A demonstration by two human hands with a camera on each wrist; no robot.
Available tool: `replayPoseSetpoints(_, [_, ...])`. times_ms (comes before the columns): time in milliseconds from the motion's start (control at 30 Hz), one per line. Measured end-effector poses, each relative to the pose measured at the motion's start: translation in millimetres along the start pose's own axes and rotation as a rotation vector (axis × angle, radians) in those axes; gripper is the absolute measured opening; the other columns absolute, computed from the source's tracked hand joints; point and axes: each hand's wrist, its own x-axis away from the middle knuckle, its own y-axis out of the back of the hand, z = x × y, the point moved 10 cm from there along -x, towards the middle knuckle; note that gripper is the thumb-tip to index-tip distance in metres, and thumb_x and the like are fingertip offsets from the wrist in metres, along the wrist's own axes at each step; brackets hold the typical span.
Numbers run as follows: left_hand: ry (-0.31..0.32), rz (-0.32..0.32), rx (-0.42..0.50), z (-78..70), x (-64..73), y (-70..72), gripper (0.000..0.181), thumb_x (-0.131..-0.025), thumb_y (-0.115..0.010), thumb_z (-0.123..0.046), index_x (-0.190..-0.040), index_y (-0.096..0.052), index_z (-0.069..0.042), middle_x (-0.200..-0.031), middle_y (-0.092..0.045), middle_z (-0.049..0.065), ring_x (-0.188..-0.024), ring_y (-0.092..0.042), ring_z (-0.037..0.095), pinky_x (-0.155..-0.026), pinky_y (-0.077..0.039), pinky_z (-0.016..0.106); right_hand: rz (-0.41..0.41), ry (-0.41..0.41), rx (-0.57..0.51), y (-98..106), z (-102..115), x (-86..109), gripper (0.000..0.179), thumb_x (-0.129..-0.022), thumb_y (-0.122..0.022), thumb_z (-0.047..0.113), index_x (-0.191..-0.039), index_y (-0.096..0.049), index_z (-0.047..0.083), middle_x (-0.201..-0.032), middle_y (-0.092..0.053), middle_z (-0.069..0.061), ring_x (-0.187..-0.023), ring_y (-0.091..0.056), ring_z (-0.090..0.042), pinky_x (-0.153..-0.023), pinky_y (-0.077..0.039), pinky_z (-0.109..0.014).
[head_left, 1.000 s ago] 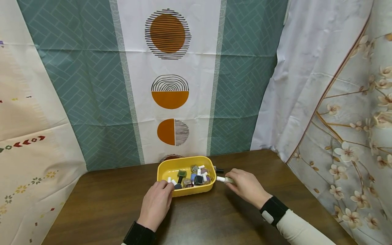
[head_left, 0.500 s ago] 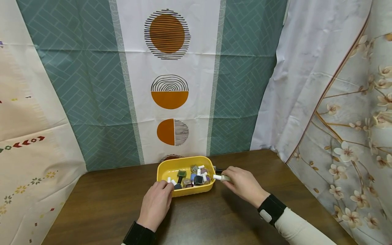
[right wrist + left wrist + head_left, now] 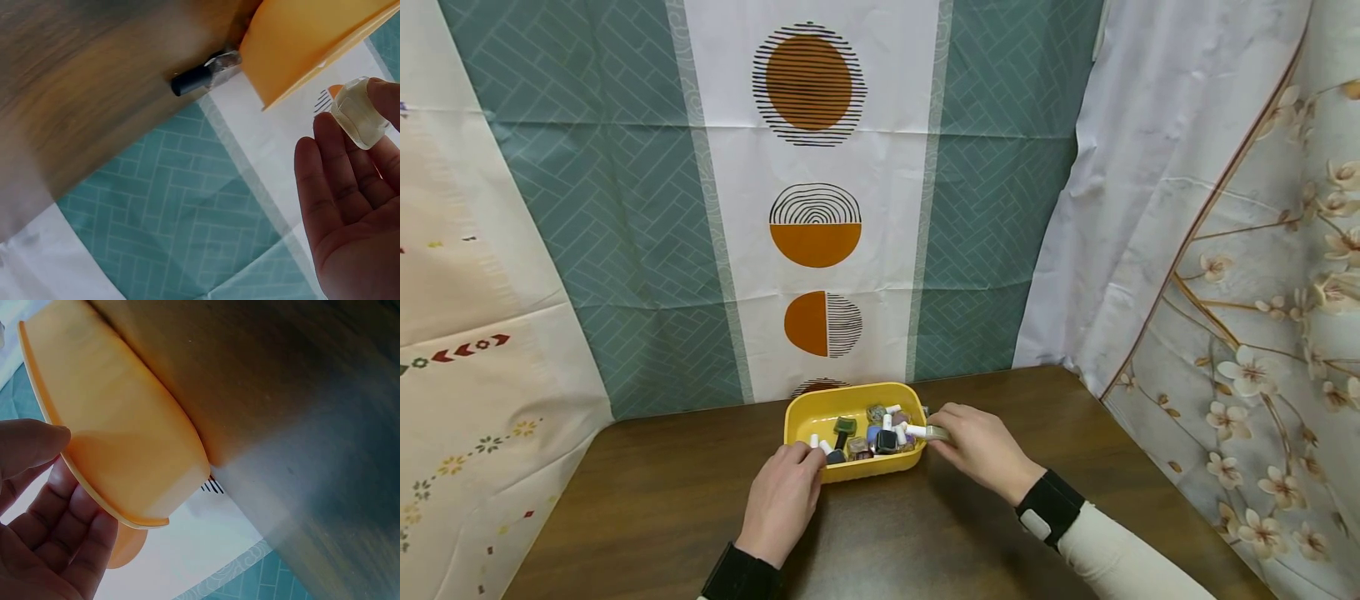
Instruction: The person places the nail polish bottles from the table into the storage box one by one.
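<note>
A yellow plastic tub [image 3: 865,474] holds several small nail polish bottles, some with white caps, some with black. My left hand [image 3: 784,493] grips the tub's near left rim; in the left wrist view its thumb [image 3: 31,445] lies on the outside wall and the fingers curl over the edge. Between thumb and fingers, my right hand [image 3: 983,443] pinches a pale, clear nail polish bottle [image 3: 359,114]. That bottle's white cap [image 3: 914,431] points left, over the tub's right rim. A dark square bottle [image 3: 887,442] lies inside below the cap.
Outside the tub's right end, a clear bottle with a black cap [image 3: 192,81] lies on the brown wooden table [image 3: 647,492]. Patterned cloth [image 3: 842,167] hangs right behind the table, and a floral curtain [image 3: 1240,400] hangs along the right side.
My right hand has moved left with the pale nail polish bottle, bringing its white cap from beside the tub to over the rim. My left hand and the tub stay put.
</note>
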Motion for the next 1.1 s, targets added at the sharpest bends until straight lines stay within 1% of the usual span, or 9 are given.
replayPoseSetpoints(200, [0.002,-0.003,-0.002,0.5,-0.2,-0.1,0.030,-0.087,-0.096,-0.013,-0.109,-0.075,-0.017,-0.103,-0.068,0.002,-0.091,-0.057,0.021,-0.091,-0.061,0.040,0.019,0.001,-0.016,-4.3,8.2,-11.6,0.031,-0.093,-0.093,0.021,-0.119,-0.080,0.012,-0.105,-0.073,0.004,-0.089,-0.064,-0.012,-0.085,-0.063,-0.033])
replayPoseSetpoints(333, [0.000,-0.004,0.007,0.1,0.0,-0.2,0.030,-0.088,-0.096,-0.012,-0.108,-0.075,-0.016,-0.103,-0.068,0.003,-0.091,-0.058,0.021,-0.091,-0.061,0.040,0.030,0.000,-0.024,-6.7,15.0,-19.0,0.032,-0.094,-0.092,0.021,-0.122,-0.080,0.013,-0.105,-0.073,0.004,-0.086,-0.062,-0.012,-0.082,-0.062,-0.033])
replayPoseSetpoints(467, [-0.003,-0.001,0.010,-1.1,0.2,1.0,0.029,-0.088,-0.096,-0.012,-0.108,-0.075,-0.016,-0.103,-0.068,0.003,-0.092,-0.058,0.022,-0.090,-0.061,0.041,0.046,-0.001,-0.035,-10.4,22.3,-26.9,0.033,-0.096,-0.090,0.021,-0.126,-0.080,0.013,-0.111,-0.076,0.002,-0.091,-0.066,-0.013,-0.087,-0.063,-0.035])
replayPoseSetpoints(567, [0.000,0.004,0.007,-1.1,0.6,1.1,0.029,-0.088,-0.095,-0.012,-0.109,-0.075,-0.016,-0.103,-0.068,0.003,-0.092,-0.058,0.022,-0.090,-0.061,0.041,0.063,0.003,-0.034,-16.0,27.3,-33.5,0.032,-0.096,-0.091,0.022,-0.124,-0.080,0.013,-0.113,-0.077,0.001,-0.094,-0.068,-0.014,-0.090,-0.063,-0.035])
replayPoseSetpoints(800, [0.004,0.007,0.005,-0.3,0.7,0.2,0.029,-0.088,-0.095,-0.013,-0.110,-0.076,-0.015,-0.104,-0.068,0.004,-0.092,-0.059,0.022,-0.092,-0.061,0.042,0.085,0.028,-0.021,-27.1,38.4,-46.8,0.028,-0.095,-0.091,0.026,-0.117,-0.080,0.012,-0.105,-0.076,0.001,-0.085,-0.062,-0.013,-0.084,-0.062,-0.032])
replayPoseSetpoints(900, [0.002,0.006,0.003,-0.4,0.6,0.5,0.029,-0.088,-0.095,-0.013,-0.110,-0.076,-0.015,-0.104,-0.069,0.004,-0.092,-0.059,0.022,-0.093,-0.061,0.042,0.089,0.040,-0.022,-29.5,43.1,-51.3,0.026,-0.095,-0.091,0.026,-0.115,-0.080,0.013,-0.102,-0.073,0.002,-0.082,-0.060,-0.012,-0.081,-0.061,-0.030])
replayPoseSetpoints(1100, [-0.002,0.000,-0.004,-0.7,0.2,0.1,0.029,-0.088,-0.095,-0.013,-0.109,-0.076,-0.015,-0.103,-0.068,0.003,-0.092,-0.059,0.022,-0.092,-0.061,0.041,0.078,0.081,-0.027,-34.9,51.7,-57.2,0.025,-0.095,-0.091,0.025,-0.113,-0.078,0.015,-0.097,-0.068,0.003,-0.083,-0.057,-0.013,-0.077,-0.059,-0.029])
